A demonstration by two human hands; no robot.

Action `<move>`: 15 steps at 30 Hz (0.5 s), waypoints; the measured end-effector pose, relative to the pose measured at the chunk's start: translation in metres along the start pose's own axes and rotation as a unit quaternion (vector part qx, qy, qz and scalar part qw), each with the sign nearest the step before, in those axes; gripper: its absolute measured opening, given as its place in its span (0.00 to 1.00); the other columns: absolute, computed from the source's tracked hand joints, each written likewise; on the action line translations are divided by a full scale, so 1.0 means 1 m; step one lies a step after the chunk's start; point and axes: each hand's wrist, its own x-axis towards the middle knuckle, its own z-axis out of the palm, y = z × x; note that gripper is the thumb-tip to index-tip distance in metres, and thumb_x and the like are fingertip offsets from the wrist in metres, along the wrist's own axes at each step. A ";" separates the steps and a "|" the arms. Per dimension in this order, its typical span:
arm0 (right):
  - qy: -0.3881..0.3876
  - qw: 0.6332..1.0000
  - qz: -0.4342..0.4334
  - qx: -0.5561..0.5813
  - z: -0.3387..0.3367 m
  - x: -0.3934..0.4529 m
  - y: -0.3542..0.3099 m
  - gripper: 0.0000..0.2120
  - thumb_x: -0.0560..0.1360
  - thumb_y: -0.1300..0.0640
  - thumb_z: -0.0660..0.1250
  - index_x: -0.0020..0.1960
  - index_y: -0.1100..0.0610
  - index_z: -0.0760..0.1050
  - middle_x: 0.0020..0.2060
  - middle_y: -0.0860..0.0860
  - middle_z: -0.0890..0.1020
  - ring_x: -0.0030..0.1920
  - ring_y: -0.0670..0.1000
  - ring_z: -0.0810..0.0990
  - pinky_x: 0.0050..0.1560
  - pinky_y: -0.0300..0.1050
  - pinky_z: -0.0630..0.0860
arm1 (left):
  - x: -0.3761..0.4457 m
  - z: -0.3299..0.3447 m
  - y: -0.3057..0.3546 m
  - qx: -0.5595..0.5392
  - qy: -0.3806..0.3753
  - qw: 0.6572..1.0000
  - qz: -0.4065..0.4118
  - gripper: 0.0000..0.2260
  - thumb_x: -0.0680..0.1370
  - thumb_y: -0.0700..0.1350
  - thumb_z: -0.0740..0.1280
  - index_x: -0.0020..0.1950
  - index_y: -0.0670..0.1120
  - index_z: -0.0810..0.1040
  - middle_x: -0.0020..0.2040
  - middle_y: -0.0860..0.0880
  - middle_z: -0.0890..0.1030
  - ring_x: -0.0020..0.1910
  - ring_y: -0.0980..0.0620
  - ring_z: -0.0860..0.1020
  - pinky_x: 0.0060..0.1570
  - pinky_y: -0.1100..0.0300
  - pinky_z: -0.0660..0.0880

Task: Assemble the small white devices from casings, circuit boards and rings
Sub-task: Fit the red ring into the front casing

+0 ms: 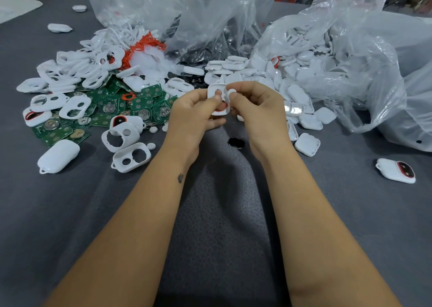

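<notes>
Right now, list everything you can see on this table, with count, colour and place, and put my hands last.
casing: one, white, held up at centre between both hands
small round piece: one, white, pinched at the casing's top right
circuit boards: a pile, green, left of centre
open casings with holes: many, white, heaped on the left
rings: a tangle, orange-red, behind the boards
solid shells: many, white, spilling from the right bag
plastic bags: several, clear, along the back and right
black disc: one, on the grey table, below the hands
finished device: one, white with red ring, far right
left hand: grips casing
right hand: pinches the round piece
</notes>
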 end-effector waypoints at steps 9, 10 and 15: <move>-0.015 0.996 -0.023 -0.090 -0.001 0.001 0.003 0.04 0.78 0.63 0.65 0.50 0.58 0.78 0.40 0.49 0.81 0.39 0.41 0.77 0.44 0.34 0.73 | 0.000 0.000 0.000 0.004 0.002 1.000 0.004 0.05 0.79 0.39 0.66 0.52 0.42 0.81 0.35 0.54 0.83 0.40 0.58 0.82 0.39 0.63 0.79; -0.019 0.994 -0.028 -0.100 -0.001 0.000 0.003 0.03 0.78 0.63 0.65 0.50 0.59 0.78 0.40 0.50 0.81 0.39 0.41 0.77 0.43 0.33 0.73 | 0.000 0.000 0.000 0.005 0.002 1.000 0.005 0.05 0.79 0.40 0.66 0.53 0.41 0.81 0.35 0.54 0.83 0.40 0.58 0.82 0.39 0.63 0.79; -0.028 0.992 -0.042 -0.114 0.000 -0.001 0.002 0.02 0.77 0.64 0.67 0.48 0.59 0.79 0.39 0.55 0.82 0.40 0.45 0.79 0.41 0.33 0.75 | -0.002 0.001 0.001 0.014 0.001 1.000 0.009 0.05 0.79 0.39 0.66 0.53 0.41 0.80 0.39 0.50 0.83 0.40 0.57 0.82 0.41 0.61 0.81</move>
